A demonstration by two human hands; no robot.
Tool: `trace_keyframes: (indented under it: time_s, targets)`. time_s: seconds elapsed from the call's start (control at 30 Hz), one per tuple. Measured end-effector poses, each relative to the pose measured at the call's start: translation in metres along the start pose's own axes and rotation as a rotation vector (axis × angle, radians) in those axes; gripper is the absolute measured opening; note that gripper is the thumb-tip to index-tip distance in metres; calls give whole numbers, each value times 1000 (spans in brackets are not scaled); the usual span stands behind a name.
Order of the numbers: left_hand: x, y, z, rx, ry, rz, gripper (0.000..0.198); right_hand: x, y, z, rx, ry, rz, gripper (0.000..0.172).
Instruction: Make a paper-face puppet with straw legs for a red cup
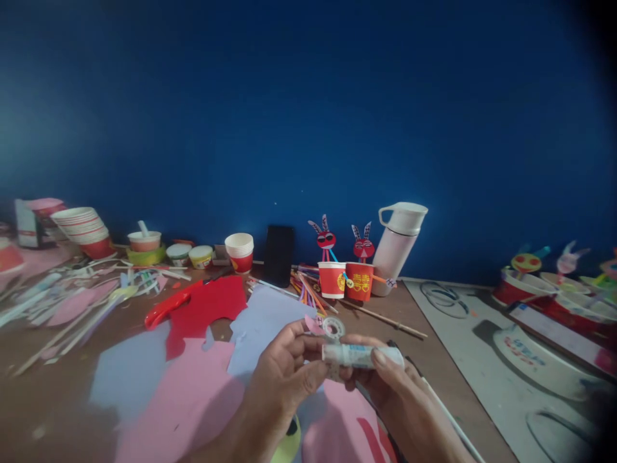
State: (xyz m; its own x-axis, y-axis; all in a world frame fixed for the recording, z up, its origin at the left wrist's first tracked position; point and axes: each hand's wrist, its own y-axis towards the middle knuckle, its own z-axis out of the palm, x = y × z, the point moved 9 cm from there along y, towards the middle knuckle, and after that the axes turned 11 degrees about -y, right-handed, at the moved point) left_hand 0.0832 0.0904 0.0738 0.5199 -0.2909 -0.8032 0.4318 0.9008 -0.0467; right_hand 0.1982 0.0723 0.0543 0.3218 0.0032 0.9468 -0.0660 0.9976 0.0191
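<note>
A white glue stick [357,355] with blue print lies sideways between my hands, above the coloured paper. My right hand [402,392] is closed around its right part, the thumb pressing on top. My left hand [289,373] has its fingers curled at the left end, thumb close to the pale tip. Just beyond the fingers show a small clear tape roll [332,328] and a pink paper piece [314,325]; whether my left fingers touch them is unclear. Pink paper [193,392] and light blue paper [265,315] lie beneath and beyond my hands.
Red scissors [168,307] lie on red paper [212,308]. Two decorated red cups [332,281] stand before a leaning white thermos [395,254]. Cut straws and scraps [81,308] cover the left. Stacked paper cups [240,247] and a dark phone [279,254] stand near the blue wall.
</note>
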Motion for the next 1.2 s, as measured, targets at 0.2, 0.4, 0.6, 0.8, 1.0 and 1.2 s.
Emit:
trace_keyframes:
  time_s: [0.2,0.4,0.6,0.8,1.0,1.2]
  targets:
    - [-6,2,-5,-8,82,82,40,-2,-5,0,-72,-115,13,33]
    - [-30,-9,-15,-95,414,325,39,-10,5,-7,-18,-190,62,57]
    - [-32,-9,-15,-76,453,302,39,-27,8,-5,53,-318,209,56]
    - [-29,-4,-7,32,275,278,51,-26,3,0,12,-218,166,49]
    - [-23,-7,-9,10,321,225,49,-27,-3,15,64,-89,142,37]
    - [-30,-12,-10,-5,393,303,49,-32,-7,23,198,-313,241,64]
